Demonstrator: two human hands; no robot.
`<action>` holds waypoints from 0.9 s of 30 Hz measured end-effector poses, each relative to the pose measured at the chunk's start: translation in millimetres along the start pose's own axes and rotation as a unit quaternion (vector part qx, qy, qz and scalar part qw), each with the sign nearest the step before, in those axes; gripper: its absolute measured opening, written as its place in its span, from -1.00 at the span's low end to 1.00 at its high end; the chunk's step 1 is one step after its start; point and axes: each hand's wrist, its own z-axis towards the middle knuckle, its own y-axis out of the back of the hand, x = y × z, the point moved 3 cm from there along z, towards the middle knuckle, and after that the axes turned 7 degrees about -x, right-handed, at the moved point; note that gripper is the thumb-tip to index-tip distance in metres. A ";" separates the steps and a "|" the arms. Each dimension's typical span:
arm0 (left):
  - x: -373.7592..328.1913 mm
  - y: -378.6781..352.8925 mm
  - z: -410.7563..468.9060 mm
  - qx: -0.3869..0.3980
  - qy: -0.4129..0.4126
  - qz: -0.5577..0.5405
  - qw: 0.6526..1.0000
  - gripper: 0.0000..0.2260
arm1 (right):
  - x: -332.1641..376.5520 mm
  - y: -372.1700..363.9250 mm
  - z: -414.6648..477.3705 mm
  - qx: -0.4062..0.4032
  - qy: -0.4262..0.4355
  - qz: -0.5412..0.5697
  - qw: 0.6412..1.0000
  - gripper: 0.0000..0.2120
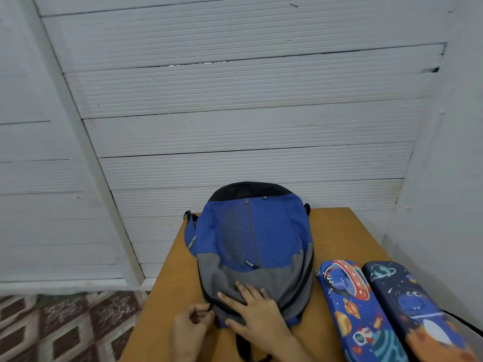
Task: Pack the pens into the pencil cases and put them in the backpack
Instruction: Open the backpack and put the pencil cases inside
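White ribbed wall panels (235,100) are filling the background behind an orange-brown wooden table (339,236), with a brown-and-cream patterned floor (52,327) showing at lower left. A blue, grey and black fabric backpack (251,231) is lying flat on the table, its front facing up and its black end pointing toward the wall. To its right, two hard-shell pencil cases are lying closed side by side on the tabletop, outside the backpack: a bright blue space-print pencil case (358,309) just beside the bag, and a dark navy planet-print pencil case (418,304) beyond it. The person's right hand (251,307) is pressing flat on the backpack's grey panel, fingers straight and spread. The left hand (193,327) is pinching a black zipper pull (210,308) at the backpack's near-left edge between thumb and fingertips.
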 end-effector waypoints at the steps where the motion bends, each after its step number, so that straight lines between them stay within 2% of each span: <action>1: 0.6 -2.3 -2.1 0.000 0.001 -0.006 1.000 -0.84 | 1.4 0.1 -1.6 0.018 0.001 0.002 1.000 -0.33; 5: 4.0 -5.6 -4.5 0.006 0.011 -0.038 0.999 -0.83 | 6.9 5.7 -2.9 0.028 0.019 0.028 0.999 -0.45; 8: 3.3 -5.7 -4.3 0.015 0.018 -0.062 0.998 -0.87 | 15.5 11.1 0.5 -0.042 0.034 0.036 0.998 -0.53; 11: 2.0 -5.7 -6.2 0.020 0.020 -0.099 0.995 -0.91 | 33.2 10.4 4.0 -0.113 0.069 0.029 0.991 -0.52; 13: 1.3 -4.8 -6.7 0.024 0.023 -0.115 0.993 -0.92 | 43.5 8.9 5.8 -0.120 0.083 0.019 0.989 -0.55; 16: 5.5 -4.5 -4.8 0.038 0.025 -0.100 0.994 -0.91 | 49.6 4.5 11.3 -0.117 0.068 0.028 0.990 -0.61; 18: 5.0 -3.9 -6.7 0.051 0.027 -0.098 0.994 -0.89 | 49.5 0.6 15.7 -0.115 0.033 0.086 0.989 -0.73; 21: -2.2 -1.9 -5.8 0.045 0.023 -0.108 0.993 -0.84 | 51.3 1.0 18.4 -0.125 0.001 0.112 0.986 -0.92; 24: -9.4 -1.4 -2.7 0.011 0.080 -0.162 0.984 -0.92 | 52.6 8.1 18.2 -0.132 -0.018 0.131 0.982 -0.91; 27: -15.4 -4.7 2.8 0.039 0.081 -0.143 0.986 -0.81 | 56.7 18.1 17.9 -0.121 -0.050 0.139 0.982 -0.95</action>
